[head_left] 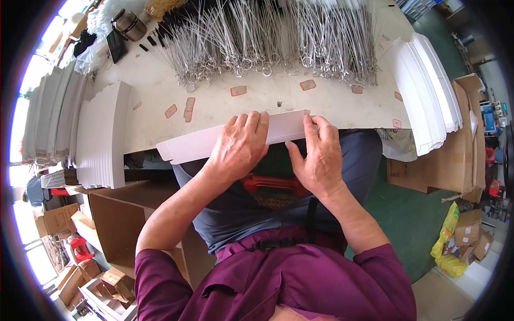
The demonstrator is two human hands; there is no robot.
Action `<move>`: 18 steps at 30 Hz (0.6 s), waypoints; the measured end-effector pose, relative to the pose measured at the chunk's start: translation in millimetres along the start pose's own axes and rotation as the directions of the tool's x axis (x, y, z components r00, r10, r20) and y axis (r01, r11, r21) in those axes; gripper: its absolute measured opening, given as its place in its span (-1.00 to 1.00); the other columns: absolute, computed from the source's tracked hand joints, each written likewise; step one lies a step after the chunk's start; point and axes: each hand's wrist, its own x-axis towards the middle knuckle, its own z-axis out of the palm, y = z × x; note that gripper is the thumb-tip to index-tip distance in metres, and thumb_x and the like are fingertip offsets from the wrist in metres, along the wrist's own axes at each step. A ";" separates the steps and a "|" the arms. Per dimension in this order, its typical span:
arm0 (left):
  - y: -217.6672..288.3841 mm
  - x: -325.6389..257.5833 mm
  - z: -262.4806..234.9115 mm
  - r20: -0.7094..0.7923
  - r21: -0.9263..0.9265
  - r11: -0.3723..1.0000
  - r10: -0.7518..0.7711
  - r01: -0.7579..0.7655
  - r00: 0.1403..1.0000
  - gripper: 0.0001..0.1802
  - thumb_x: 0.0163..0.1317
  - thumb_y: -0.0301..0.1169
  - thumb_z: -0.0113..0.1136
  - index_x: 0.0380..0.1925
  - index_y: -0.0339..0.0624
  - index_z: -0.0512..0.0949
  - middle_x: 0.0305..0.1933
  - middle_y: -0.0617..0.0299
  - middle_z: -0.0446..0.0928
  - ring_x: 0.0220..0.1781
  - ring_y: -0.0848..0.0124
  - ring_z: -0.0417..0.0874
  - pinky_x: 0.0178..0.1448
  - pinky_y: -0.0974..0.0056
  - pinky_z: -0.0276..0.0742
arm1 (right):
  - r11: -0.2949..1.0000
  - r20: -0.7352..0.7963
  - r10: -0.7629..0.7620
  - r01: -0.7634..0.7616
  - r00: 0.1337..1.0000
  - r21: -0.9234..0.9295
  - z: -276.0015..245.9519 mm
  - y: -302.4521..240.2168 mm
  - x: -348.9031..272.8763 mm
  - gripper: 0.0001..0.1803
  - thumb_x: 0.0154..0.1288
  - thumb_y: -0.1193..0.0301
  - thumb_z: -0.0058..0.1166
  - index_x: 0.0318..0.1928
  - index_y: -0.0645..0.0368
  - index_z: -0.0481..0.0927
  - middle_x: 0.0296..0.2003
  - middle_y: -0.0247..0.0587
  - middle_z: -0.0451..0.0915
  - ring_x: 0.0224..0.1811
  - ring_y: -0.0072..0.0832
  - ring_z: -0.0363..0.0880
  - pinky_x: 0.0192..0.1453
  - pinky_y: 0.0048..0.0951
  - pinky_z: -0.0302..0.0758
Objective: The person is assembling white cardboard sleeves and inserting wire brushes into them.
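Observation:
A long, narrow white cardboard box lies slantwise along the table's near edge, partly over my lap. My left hand is closed over its middle, fingers together on top; the thumb is mostly hidden. At the box's right end, my right hand has its fingertips on the far corner and its thumb at the near side, gripping that end. The box's left end has small flaps and sticks out past my left hand. Whether anything is inside it cannot be seen.
Wire-handled brushes with looped ends are heaped across the table's far side. White cartons stand stacked at left and right. A metal flask and a dark phone sit far left. Brown cardboard boxes stand below.

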 end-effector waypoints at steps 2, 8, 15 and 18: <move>0.9 -2.2 -0.5 0.012 -0.007 1.000 -0.008 0.008 1.000 -0.24 0.01 -0.36 0.49 0.22 -0.46 0.46 0.07 -0.07 0.54 0.07 0.01 0.64 0.19 0.02 0.59 | 0.999 0.011 0.029 -0.030 1.000 0.042 4.1 -0.3 0.5 -0.29 0.26 0.33 0.40 0.33 0.46 0.48 0.18 0.13 0.46 0.14 -0.02 0.50 0.26 -0.14 0.50; 2.1 -6.0 4.9 0.007 -0.002 1.000 -0.023 0.023 1.000 -0.23 0.03 -0.33 0.48 0.24 -0.47 0.44 0.14 -0.10 0.54 0.09 0.01 0.64 0.20 0.03 0.60 | 0.963 -0.008 0.111 -0.106 0.994 0.246 4.3 -1.6 1.6 -0.36 0.27 0.39 0.42 0.27 0.45 0.50 0.07 0.10 0.55 0.07 -0.05 0.62 0.14 -0.16 0.60; 1.4 -11.7 4.8 0.027 0.038 0.999 0.000 -0.001 1.000 -0.15 0.03 -0.30 0.48 0.32 -0.43 0.40 0.18 -0.10 0.54 0.09 0.04 0.65 0.19 0.02 0.61 | 0.561 0.364 0.356 -0.508 0.861 0.653 -15.5 3.3 8.8 -0.53 0.37 0.32 0.42 0.09 0.44 0.60 -0.14 -0.04 0.72 -0.47 -0.54 0.69 -0.32 -0.44 0.63; -0.2 -17.2 5.9 -0.029 0.026 0.999 0.042 -0.041 0.999 -0.15 0.01 -0.29 0.49 0.32 -0.41 0.42 0.21 -0.09 0.55 0.08 0.05 0.66 0.19 0.03 0.62 | 0.462 0.516 0.323 -0.608 0.794 0.646 -29.6 11.5 17.5 -0.58 0.45 0.30 0.36 0.05 0.44 0.61 -0.14 -0.07 0.75 -0.44 -0.56 0.70 -0.40 -0.51 0.62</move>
